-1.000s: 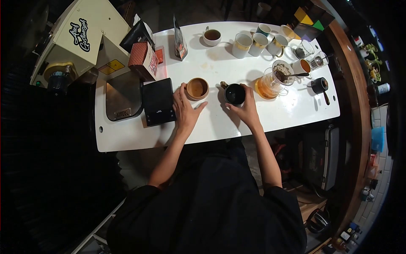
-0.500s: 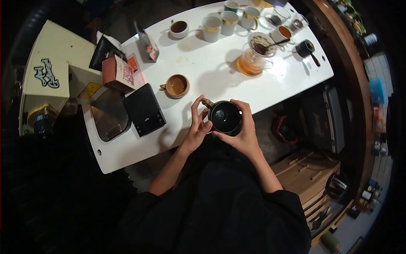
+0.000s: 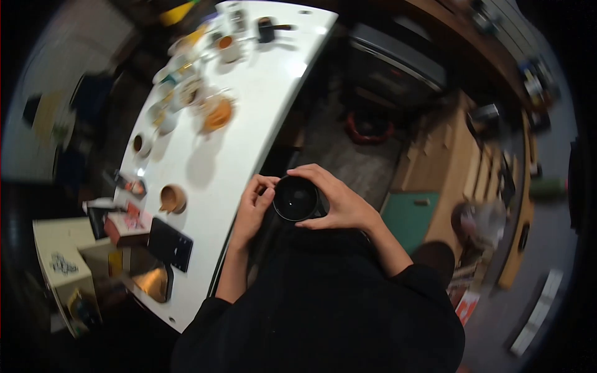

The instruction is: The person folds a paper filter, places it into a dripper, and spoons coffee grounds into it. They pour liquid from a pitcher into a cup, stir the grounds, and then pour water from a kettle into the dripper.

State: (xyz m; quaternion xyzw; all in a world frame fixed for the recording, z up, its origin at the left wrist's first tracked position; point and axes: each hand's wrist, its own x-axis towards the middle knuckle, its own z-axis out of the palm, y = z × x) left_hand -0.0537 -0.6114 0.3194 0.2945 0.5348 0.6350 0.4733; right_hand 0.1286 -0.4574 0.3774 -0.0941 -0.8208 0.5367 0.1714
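Note:
A black mug (image 3: 296,200) is held in front of my body, its open top facing up and its dark inside showing. My right hand (image 3: 339,200) wraps around the mug's right side, fingers over the far rim and thumb at the near side. My left hand (image 3: 250,210) is closed at the left side, its bent fingers and thumb against the mug. The mug's handle does not show. To the left, a brown cup (image 3: 172,198) stands on the white table (image 3: 239,124), apart from both hands.
On the table are a black scale (image 3: 169,244), a glass server (image 3: 217,116) with amber liquid, several blurred mugs and a black portafilter-like tool (image 3: 267,30). At right stand a wooden cabinet (image 3: 438,146) with a green panel (image 3: 410,221) and a dark bin (image 3: 398,59).
My view has swung to the right, so the table now lies at the left. Both hands have carried the mug away from the table edge, and its handle has gone out of sight.

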